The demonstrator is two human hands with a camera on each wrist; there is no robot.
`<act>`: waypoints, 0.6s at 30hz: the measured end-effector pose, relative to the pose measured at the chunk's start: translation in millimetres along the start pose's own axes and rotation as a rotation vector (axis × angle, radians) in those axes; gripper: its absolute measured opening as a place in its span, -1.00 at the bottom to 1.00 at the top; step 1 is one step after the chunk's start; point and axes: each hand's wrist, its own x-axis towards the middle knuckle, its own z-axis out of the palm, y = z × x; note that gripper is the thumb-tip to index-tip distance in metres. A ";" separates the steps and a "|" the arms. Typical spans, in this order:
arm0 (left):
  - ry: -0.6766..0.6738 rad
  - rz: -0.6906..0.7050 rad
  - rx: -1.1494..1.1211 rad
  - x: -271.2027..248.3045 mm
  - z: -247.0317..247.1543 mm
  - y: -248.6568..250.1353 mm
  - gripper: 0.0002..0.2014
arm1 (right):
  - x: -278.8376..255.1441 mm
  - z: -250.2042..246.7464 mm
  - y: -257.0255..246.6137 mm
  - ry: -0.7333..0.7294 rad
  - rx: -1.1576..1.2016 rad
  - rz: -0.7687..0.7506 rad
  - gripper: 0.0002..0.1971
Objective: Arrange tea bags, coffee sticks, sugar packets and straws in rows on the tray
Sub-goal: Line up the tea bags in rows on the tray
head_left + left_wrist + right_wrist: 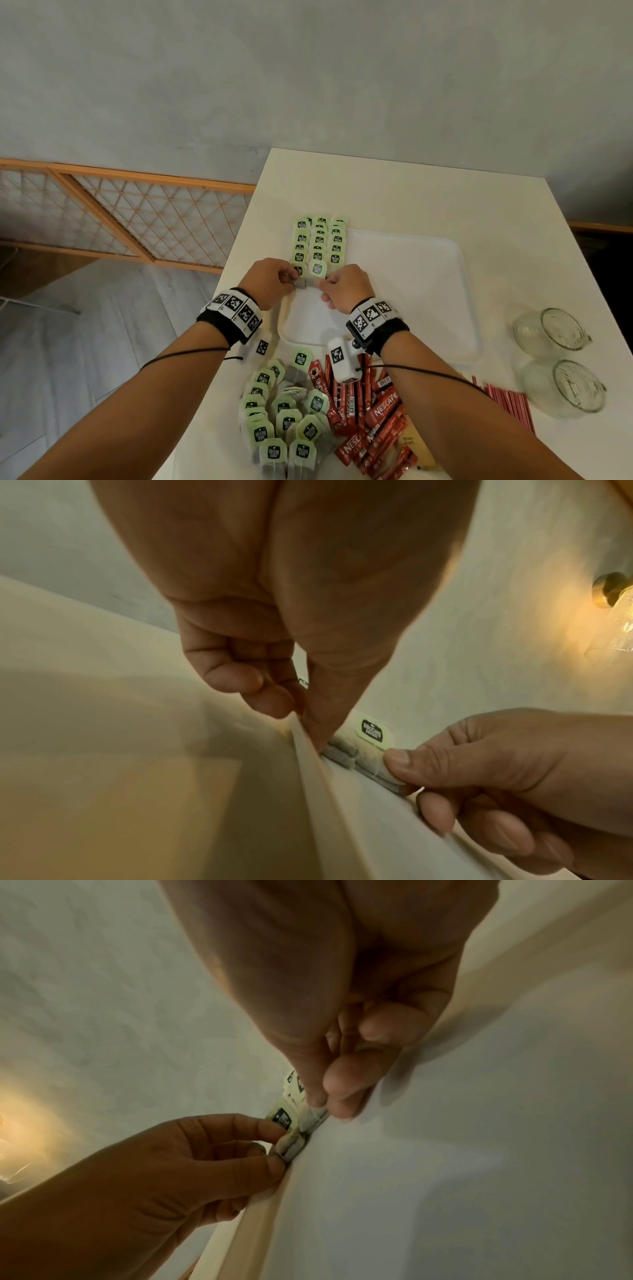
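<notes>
Wooden lattice screen (pixel 137 219) stands on the floor left of the white worktop (pixel 411 192). On the white tray (pixel 428 291), along its left side, three rows of green-tagged tea bags (pixel 318 243) run away from the person, overlapping, tags toward the far end. Left hand (pixel 270 281) pinches the near tea bag (pixel 300 270) of the left row with thumb and forefinger; right hand (pixel 346 287) pinches the near tea bag of the middle row (pixel 317 270); the two grey pouches lie side by side, touching, at the rows' near end. Near worktop edge, left to right: loose tea bag pile (pixel 281 418), red coffee sticks (pixel 373 414) heaped at mixed angles, red straws (pixel 510 404) lying parallel, two glass cups (pixel 561 363) on their sides.
</notes>
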 end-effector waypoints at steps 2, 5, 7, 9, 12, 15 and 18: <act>0.004 0.001 0.004 1.0 0.1 0.6 -0.80 | -0.9 -1.9 -3.9 -0.014 -0.025 0.013 -0.73; 0.003 0.004 0.011 2.1 1.3 0.4 -0.80 | -4.9 -9.1 -10.5 -0.066 -0.068 0.050 -0.81; 0.009 0.002 0.012 2.1 1.3 -1.0 -0.80 | -8.1 -12.4 -15.8 -0.103 -0.051 0.069 -0.86; 0.010 0.001 0.013 2.9 1.7 -1.9 -0.80 | -8.2 -13.6 -20.3 -0.111 -0.048 0.072 -0.86; 0.015 0.004 0.016 3.7 2.4 -0.9 -0.81 | -5.8 -12.5 -22.4 -0.089 -0.081 0.067 -0.82; 0.017 0.006 0.018 3.6 2.4 -0.7 -0.81 | -5.4 -10.1 -19.4 -0.062 -0.094 0.046 -0.82; 0.032 0.019 0.025 0.7 0.7 -2.9 -0.79 | -7.7 -10.4 -14.8 -0.052 -0.096 0.015 -0.76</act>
